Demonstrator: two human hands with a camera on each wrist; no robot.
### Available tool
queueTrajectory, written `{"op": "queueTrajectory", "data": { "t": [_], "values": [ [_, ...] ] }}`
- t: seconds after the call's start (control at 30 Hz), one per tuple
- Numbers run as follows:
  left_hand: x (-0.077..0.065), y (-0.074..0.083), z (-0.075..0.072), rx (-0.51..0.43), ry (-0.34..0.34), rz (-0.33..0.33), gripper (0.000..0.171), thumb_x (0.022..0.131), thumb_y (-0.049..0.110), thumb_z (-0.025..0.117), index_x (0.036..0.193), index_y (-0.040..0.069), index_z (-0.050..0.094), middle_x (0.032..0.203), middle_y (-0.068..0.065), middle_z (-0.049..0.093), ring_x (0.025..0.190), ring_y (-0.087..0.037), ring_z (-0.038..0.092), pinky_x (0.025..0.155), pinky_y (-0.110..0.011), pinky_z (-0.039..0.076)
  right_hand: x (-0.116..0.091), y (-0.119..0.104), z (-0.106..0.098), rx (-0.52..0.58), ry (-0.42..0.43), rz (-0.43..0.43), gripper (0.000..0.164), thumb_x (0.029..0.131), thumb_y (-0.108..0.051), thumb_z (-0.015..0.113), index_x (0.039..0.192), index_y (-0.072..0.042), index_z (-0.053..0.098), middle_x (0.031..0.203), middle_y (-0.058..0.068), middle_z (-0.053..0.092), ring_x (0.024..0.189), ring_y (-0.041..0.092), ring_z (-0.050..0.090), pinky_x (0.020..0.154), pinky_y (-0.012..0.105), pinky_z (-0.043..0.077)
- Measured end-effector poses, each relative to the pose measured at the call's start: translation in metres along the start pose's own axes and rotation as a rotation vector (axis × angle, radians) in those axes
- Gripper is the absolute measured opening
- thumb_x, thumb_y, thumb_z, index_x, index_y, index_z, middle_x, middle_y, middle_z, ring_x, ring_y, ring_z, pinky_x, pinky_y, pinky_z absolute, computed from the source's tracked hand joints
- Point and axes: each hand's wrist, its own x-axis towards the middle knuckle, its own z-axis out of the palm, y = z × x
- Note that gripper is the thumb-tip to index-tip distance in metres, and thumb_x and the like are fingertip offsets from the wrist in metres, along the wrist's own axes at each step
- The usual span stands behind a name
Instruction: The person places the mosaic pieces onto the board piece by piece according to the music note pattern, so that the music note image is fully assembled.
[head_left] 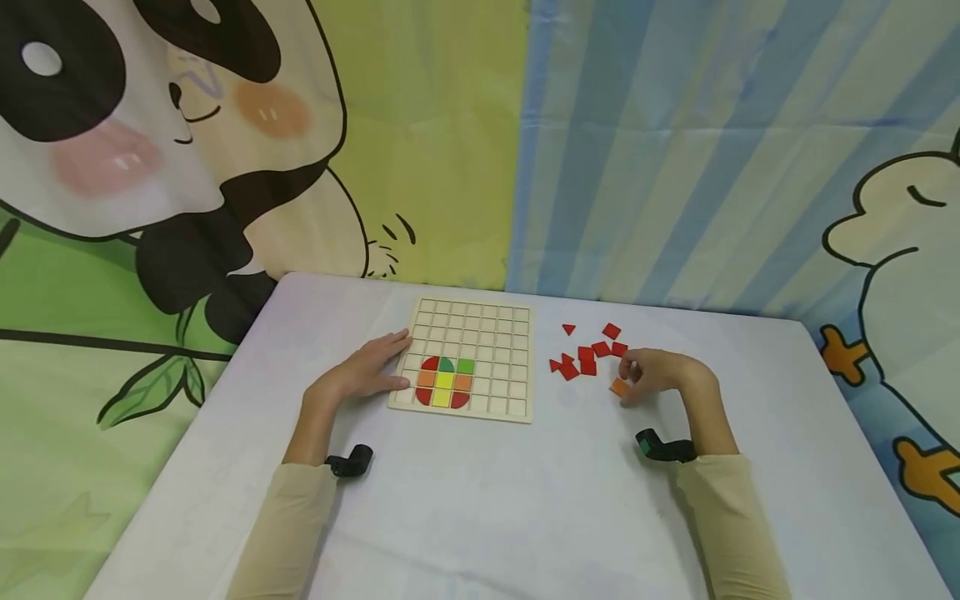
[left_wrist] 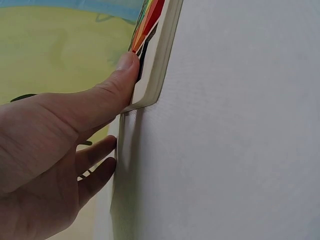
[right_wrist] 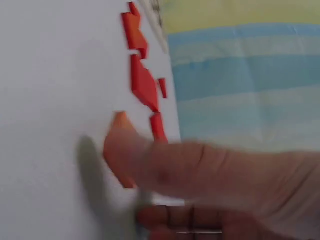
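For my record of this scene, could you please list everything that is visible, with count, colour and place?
Table: 1, white, centre.
Board: 1, pale, on the table.
Set pieces: about nine, red, green, orange and yellow, board's lower left.
Loose pieces: about nine, red, right of the board.
Orange piece: 1, orange, beside the loose pieces.
Backdrop: 1, green, yellow and blue, behind the table.
Panda: 1, black and white, backdrop's left.
Bird: 1, white and orange, backdrop's right.
Wrist cameras: 2, black, at the wrists.
Sleeves: 2, beige, forearms.
Left hand: 1, bare, touching the board.
Right hand: 1, bare, pinching the orange piece.
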Motion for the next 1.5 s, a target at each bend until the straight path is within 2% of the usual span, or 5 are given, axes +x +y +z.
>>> {"op": "queueTrajectory", "data": {
  "t": [0.37,0.87,1.0,1.2,1.5],
  "values": [
    [-0.001,-0.001,0.001,-0.01,-0.007,0.006,0.088,0.086,0.036,0.072,0.156,0.014,0.021,0.164,-0.009,0.015,0.151,-0.037,0.012,0.119,-0.06,0.02,0.011,-0.005,0.006,-0.039,0.015,0.074,0.032,0.08,-0.026,0.077,0.093,-0.01,0.053,0.086,0.004,0.051,0.088,0.02,0.049,0.067,0.03,0.039],
    [0.0,-0.001,-0.001,0.007,-0.008,0.013,0.087,0.087,0.036,0.071,0.156,0.013,0.021,0.164,-0.011,0.015,0.151,-0.037,0.012,0.119,-0.059,0.019,0.008,0.001,-0.001,0.004,0.028,-0.035,0.021,0.081,-0.021,0.073,0.093,-0.011,0.059,0.092,0.004,0.056,0.091,0.021,0.051,0.072,0.03,0.045],
    [0.0,-0.001,0.0,0.001,-0.001,0.022,0.088,0.087,0.036,0.071,0.155,0.012,0.022,0.164,-0.011,0.016,0.151,-0.037,0.012,0.119,-0.06,0.019,0.004,-0.001,-0.004,0.053,0.078,-0.169,0.021,0.084,-0.019,0.072,0.098,-0.008,0.06,0.098,0.006,0.061,0.095,0.021,0.056,0.079,0.033,0.05],
    [0.0,-0.002,0.0,0.0,-0.007,0.022,0.089,0.086,0.04,0.071,0.156,0.014,0.022,0.164,-0.01,0.015,0.151,-0.037,0.011,0.118,-0.061,0.019,0.003,-0.038,-0.005,0.121,0.074,-0.364,0.02,0.086,-0.015,0.07,0.103,-0.006,0.064,0.097,0.005,0.068,0.089,0.016,0.062,0.079,0.027,0.052],
    [-0.002,0.001,-0.002,-0.02,-0.007,0.004,0.088,0.087,0.037,0.071,0.156,0.014,0.022,0.165,-0.009,0.014,0.151,-0.036,0.01,0.119,-0.06,0.019,0.027,-0.128,-0.007,0.118,0.116,-0.475,0.016,0.087,-0.017,0.072,0.101,-0.01,0.069,0.094,0.003,0.072,0.083,0.015,0.066,0.078,0.027,0.054]
  ]
}}
